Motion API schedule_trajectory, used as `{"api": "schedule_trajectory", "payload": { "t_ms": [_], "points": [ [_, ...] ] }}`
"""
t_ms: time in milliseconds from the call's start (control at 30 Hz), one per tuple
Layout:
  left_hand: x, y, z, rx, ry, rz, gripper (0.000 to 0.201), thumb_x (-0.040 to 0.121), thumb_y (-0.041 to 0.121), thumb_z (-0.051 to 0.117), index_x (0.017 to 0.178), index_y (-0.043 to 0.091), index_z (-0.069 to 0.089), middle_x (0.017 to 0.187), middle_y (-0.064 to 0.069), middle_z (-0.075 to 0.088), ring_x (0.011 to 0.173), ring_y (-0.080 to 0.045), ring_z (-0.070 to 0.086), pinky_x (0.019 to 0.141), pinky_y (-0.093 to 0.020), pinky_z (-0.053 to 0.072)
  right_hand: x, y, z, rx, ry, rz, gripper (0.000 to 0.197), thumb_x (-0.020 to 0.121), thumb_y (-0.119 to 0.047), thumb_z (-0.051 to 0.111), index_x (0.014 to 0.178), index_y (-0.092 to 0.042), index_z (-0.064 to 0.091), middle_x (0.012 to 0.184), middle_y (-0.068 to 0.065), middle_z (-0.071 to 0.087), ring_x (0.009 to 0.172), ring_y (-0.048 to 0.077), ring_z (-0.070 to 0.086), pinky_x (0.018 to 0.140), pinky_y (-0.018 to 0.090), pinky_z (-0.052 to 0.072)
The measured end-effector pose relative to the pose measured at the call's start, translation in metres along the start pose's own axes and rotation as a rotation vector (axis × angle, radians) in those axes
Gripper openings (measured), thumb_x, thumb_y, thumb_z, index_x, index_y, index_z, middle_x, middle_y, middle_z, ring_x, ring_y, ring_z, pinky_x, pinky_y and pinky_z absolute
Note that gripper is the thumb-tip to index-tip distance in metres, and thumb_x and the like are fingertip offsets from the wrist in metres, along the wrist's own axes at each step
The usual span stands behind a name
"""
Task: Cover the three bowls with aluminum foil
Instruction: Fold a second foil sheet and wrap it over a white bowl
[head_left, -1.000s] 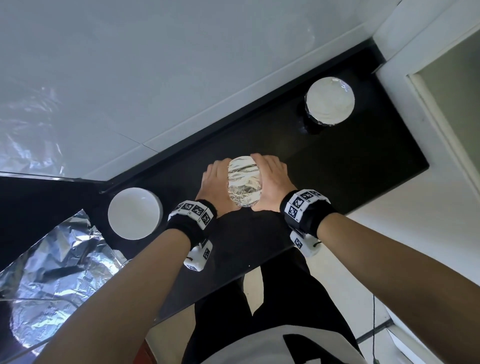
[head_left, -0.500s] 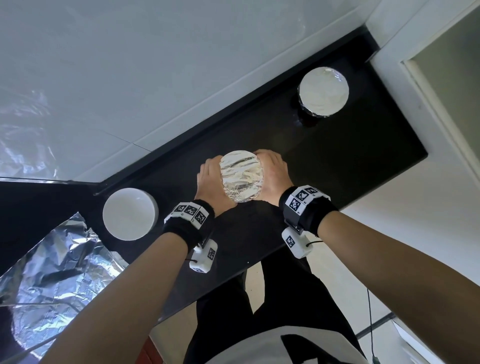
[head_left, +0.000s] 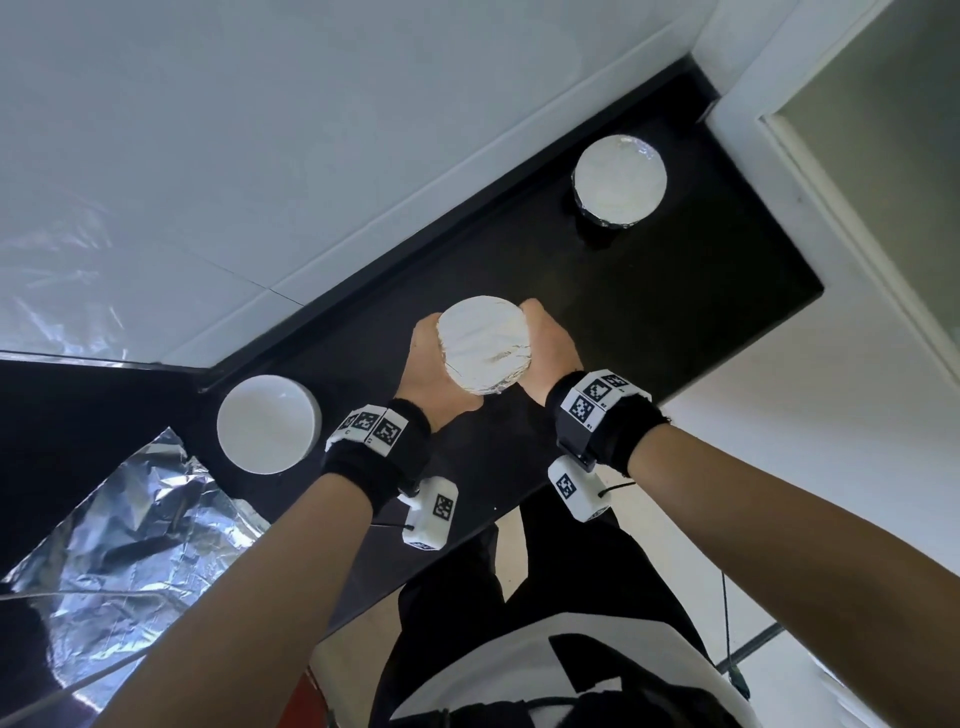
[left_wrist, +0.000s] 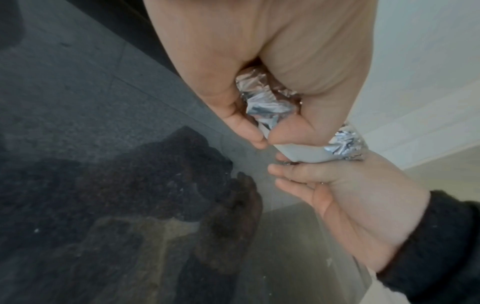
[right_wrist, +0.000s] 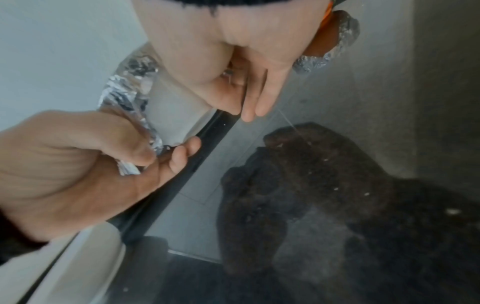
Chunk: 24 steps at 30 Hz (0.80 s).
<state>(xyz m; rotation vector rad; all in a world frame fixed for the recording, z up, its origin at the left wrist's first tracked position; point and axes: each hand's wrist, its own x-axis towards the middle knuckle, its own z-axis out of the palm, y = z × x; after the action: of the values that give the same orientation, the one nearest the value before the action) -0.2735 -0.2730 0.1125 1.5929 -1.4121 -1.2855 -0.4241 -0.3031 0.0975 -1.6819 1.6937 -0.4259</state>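
Note:
The middle bowl (head_left: 485, 345) has a smooth foil top and is held between both hands over the black counter (head_left: 675, 322). My left hand (head_left: 426, 374) grips its left side, fingers curled round the crumpled foil edge (left_wrist: 265, 98). My right hand (head_left: 550, 353) grips the right side, with its fingers reaching under the white bowl wall (left_wrist: 303, 153). In the right wrist view the right hand (right_wrist: 239, 102) clasps the bowl wall (right_wrist: 174, 111) below the foil rim (right_wrist: 124, 90). A second foil-covered bowl (head_left: 621, 182) stands at the far right. An uncovered white bowl (head_left: 267, 423) stands to the left.
A large crumpled foil sheet (head_left: 119, 545) lies on the counter at lower left, next to the uncovered bowl. A white wall (head_left: 311, 156) runs behind the counter, and a white door frame (head_left: 779, 104) closes off the right end. The counter's front edge is close to my body.
Both hands have slid from the top of the middle bowl down to its sides and underside. Its round foil top now shows in full. The other two bowls have not moved.

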Motion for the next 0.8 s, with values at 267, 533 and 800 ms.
{"api": "schedule_trajectory", "payload": {
  "t_ms": [267, 533, 800],
  "points": [
    [-0.001, -0.018, -0.003, -0.127, -0.044, -0.187, 0.075, 0.067, -0.014, 0.070, 0.130, 0.011, 0.039, 0.109, 0.009, 0.056, 0.100, -0.004, 0.058, 0.071, -0.008, 0.048, -0.021, -0.009, 0.013, 0.346, 0.045, 0.080, 0.040, 0.093, -0.005, 0.047, 0.132, -0.008, 0.045, 0.124, 0.008, 0.060, 0.113, 0.021, 0.058, 0.088, 0.023, 0.044],
    [-0.007, -0.028, -0.013, -0.459, -0.197, -0.349, 0.084, 0.052, -0.011, 0.060, 0.134, 0.002, 0.042, 0.110, -0.013, 0.063, 0.086, -0.021, 0.065, 0.068, -0.024, 0.053, -0.030, -0.012, -0.007, 0.803, -0.317, 0.094, 0.071, 0.058, -0.004, 0.042, 0.128, -0.020, 0.047, 0.131, 0.015, 0.055, 0.123, 0.031, 0.051, 0.101, 0.046, 0.043],
    [-0.014, -0.018, -0.016, -0.568, -0.371, -0.388, 0.067, 0.063, -0.012, 0.055, 0.129, -0.004, 0.049, 0.101, -0.011, 0.061, 0.078, -0.016, 0.066, 0.076, -0.023, 0.056, -0.010, -0.035, -0.021, 0.718, -0.190, 0.040, 0.053, 0.097, -0.053, 0.034, 0.141, -0.025, 0.045, 0.148, 0.010, 0.044, 0.132, 0.031, 0.045, 0.112, 0.045, 0.035]
  ]
}}
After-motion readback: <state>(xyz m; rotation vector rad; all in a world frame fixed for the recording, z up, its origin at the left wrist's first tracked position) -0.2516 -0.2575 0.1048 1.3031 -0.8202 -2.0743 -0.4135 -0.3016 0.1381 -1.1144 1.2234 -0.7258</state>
